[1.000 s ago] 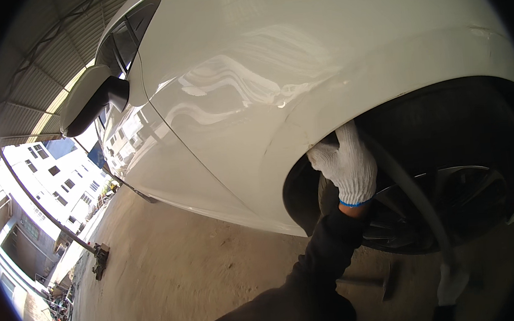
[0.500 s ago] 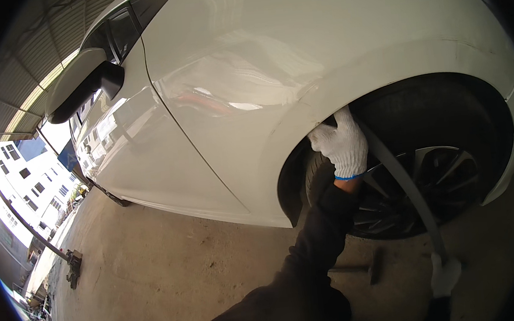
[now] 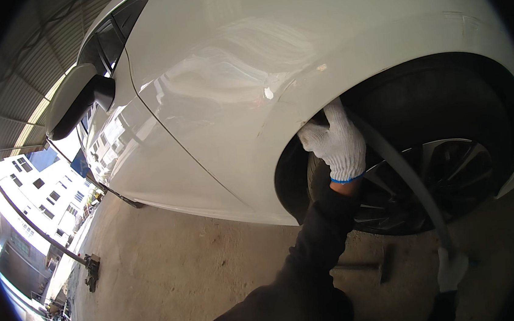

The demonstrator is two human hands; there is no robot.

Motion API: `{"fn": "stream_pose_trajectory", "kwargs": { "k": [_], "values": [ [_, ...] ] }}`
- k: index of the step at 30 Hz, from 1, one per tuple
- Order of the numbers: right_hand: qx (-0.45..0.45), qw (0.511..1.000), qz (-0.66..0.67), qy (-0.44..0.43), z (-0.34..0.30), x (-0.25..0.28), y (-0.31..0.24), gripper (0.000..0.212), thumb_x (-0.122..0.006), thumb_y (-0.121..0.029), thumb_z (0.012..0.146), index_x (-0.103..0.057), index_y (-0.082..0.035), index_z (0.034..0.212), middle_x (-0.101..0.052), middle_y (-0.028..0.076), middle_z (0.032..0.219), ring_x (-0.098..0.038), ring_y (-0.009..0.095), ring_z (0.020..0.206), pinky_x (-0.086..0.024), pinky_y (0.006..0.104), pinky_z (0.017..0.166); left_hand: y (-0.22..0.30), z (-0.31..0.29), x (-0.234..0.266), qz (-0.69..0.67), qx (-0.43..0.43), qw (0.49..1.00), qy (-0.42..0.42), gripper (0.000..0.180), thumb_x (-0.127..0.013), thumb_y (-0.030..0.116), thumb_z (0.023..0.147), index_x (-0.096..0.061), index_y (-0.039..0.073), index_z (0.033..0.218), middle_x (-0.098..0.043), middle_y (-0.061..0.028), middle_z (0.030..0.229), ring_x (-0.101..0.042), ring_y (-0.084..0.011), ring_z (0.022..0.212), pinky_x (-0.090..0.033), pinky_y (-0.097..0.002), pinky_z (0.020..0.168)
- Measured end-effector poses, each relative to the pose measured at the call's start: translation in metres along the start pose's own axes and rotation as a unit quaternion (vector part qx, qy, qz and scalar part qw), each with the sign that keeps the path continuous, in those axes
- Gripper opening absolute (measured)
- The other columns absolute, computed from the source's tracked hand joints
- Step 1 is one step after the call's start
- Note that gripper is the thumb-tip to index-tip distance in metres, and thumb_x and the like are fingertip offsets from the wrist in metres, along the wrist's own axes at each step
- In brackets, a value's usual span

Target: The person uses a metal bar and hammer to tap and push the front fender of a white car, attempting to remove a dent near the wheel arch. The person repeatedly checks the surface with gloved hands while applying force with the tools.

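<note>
A long grey bar (image 3: 410,174) slants across the front wheel of a white car (image 3: 204,110). My right hand (image 3: 451,270), in a white knit glove, is closed around its lower end, near the ground. The upper end runs into the wheel arch (image 3: 427,78) behind my left hand (image 3: 336,144), gloved in white with a blue cuff. That hand is closed around the bar at the fender's edge, its fingertips hidden. Behind the bar sit the black tyre (image 3: 318,176) and dark spoked rim (image 3: 453,171). Scuffs and a chipped spot (image 3: 321,67) mark the fender above the arch.
On the concrete floor (image 3: 185,252), a hammer-shaped tool (image 3: 364,266) lies below the wheel, near my left forearm. The side mirror (image 3: 83,96) juts out at the upper left. A thin pole on a base (image 3: 92,272) stands farther left, with white buildings beyond.
The view has shifted slightly, so the car and wheel sit a little differently in the picture. Both hands stay on the bar, in nearly the same places.
</note>
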State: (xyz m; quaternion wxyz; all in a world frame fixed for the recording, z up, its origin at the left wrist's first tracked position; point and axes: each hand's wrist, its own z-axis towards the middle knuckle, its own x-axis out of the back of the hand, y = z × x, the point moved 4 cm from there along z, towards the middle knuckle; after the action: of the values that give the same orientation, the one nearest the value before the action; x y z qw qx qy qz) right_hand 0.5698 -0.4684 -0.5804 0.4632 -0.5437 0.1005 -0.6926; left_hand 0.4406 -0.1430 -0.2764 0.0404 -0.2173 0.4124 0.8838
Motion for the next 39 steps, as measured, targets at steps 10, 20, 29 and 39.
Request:
{"fn": "stream_pose_trajectory", "kwargs": {
  "k": [10, 20, 29, 39],
  "values": [
    [-0.093, 0.985, 0.089, -0.113, 0.027, -0.042, 0.003, 0.057, -0.071, -0.048, 0.087, -0.058, 0.002, 0.064, -0.058, 0.013, 0.060, -0.056, 0.025, 0.053, -0.042, 0.0429, 0.051, 0.008, 0.007, 0.007, -0.054, -0.032, 0.996, -0.060, 0.037, -0.070, 0.020, 0.094, -0.061, -0.013, 0.109, -0.064, -0.0161, 0.093, -0.061, -0.0215, 0.085, -0.049, -0.0337, 0.077],
    [-0.093, 0.991, -0.005, -0.091, 0.009, -0.005, 0.000, 0.065, -0.065, -0.057, 0.089, -0.066, 0.007, 0.079, -0.066, 0.029, 0.086, -0.062, 0.046, 0.088, -0.047, 0.0536, 0.076, 0.055, 0.055, 0.123, 0.063, -0.438, 0.824, -0.355, 0.049, -0.059, 0.016, 0.091, -0.058, -0.009, 0.133, -0.057, -0.0318, 0.133, -0.059, -0.0414, 0.123, -0.045, -0.0513, 0.107],
    [-0.057, 0.996, 0.019, -0.059, -0.019, -0.011, 0.012, 0.058, -0.065, -0.051, 0.093, -0.066, 0.006, 0.081, -0.067, 0.024, 0.085, -0.064, 0.042, 0.085, -0.047, 0.0517, 0.074, 0.110, 0.100, 0.019, 0.275, -0.685, 0.519, -0.431, 0.090, -0.053, 0.073, 0.089, -0.049, 0.003, 0.146, -0.049, -0.0214, 0.148, -0.045, -0.0376, 0.141, -0.031, -0.0590, 0.118],
    [-0.125, 0.987, 0.089, -0.054, -0.030, -0.004, 0.023, 0.051, -0.074, -0.038, 0.087, -0.062, 0.008, 0.108, -0.066, 0.024, 0.104, -0.064, 0.033, 0.099, -0.050, 0.0424, 0.086, 0.098, 0.115, 0.030, 0.264, -0.684, 0.521, -0.438, 0.093, -0.055, 0.075, 0.085, -0.049, 0.006, 0.147, -0.049, -0.0202, 0.149, -0.044, -0.0389, 0.140, -0.030, -0.0606, 0.117]
  ]
}}
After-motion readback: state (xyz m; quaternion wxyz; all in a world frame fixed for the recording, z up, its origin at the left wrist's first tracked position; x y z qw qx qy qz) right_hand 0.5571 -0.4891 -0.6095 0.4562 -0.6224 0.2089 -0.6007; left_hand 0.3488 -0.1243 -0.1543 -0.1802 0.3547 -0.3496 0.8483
